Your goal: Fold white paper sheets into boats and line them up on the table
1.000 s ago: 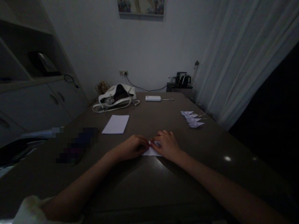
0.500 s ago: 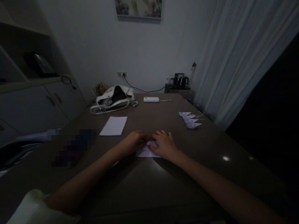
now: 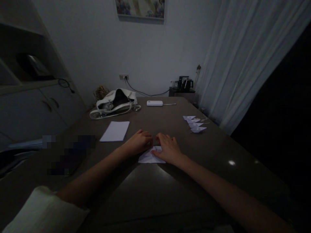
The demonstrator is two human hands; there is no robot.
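Note:
A white sheet of folded paper (image 3: 148, 158) lies on the table in front of me, wide at its near edge and narrowing toward the far side. My left hand (image 3: 139, 142) has its fingers curled down onto the paper's far left edge. From the other side, my right hand (image 3: 168, 148) grips the paper, its thumb on top and its fingers bent over the far edge. Both hands partly hide the folds. Over to the right stand several folded white paper shapes (image 3: 198, 129) in a row.
A stack of white paper (image 3: 115, 131) lies left of my hands. Farther back are a white handbag (image 3: 114, 103) and a white power bank (image 3: 155, 103) with a short cable. A pixelated dark object (image 3: 73, 155) lies at left. A black kettle (image 3: 187, 84) stands beyond the table (image 3: 150, 194).
My left hand has drawn slightly back from the right one, and the gap between their fingertips is wider. More of the paper shows. The whole view has shifted a little.

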